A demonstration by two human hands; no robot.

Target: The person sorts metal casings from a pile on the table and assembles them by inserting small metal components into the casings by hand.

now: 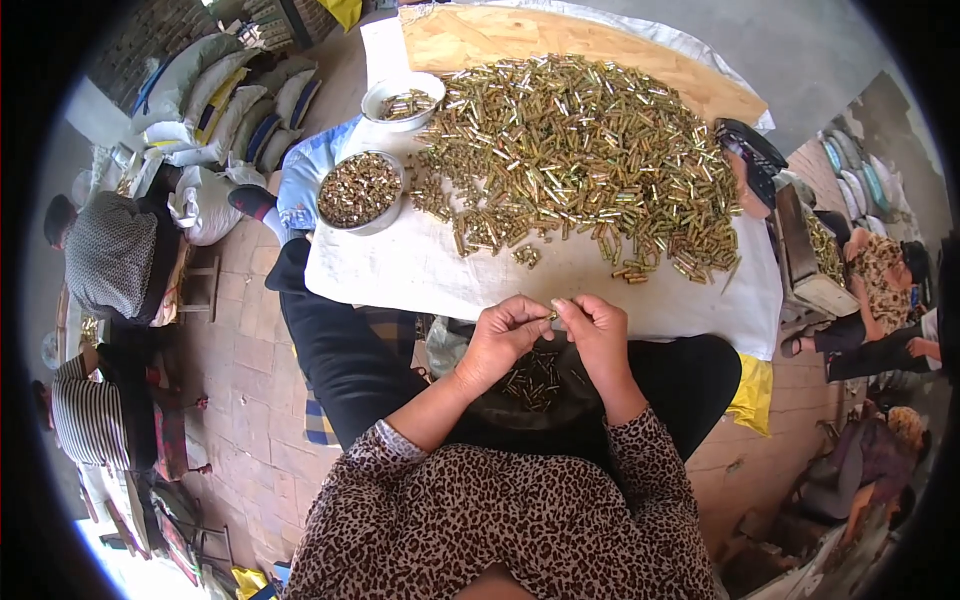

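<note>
My left hand and my right hand meet over my lap, just off the near edge of the white-covered table. Their fingertips pinch a small brass-coloured metal piece between them; its exact shape is mostly hidden. Beneath my hands, a dark container holds several similar metal pieces. A large heap of brass-coloured metal cylinders covers much of the table. Smaller loose fittings lie at the heap's near edge.
At the table's left stand a bowl of small metal fittings and a white bowl holding some cylinders. A wooden board borders the far side. Filled sacks are stacked far left. Other people sit working at both sides.
</note>
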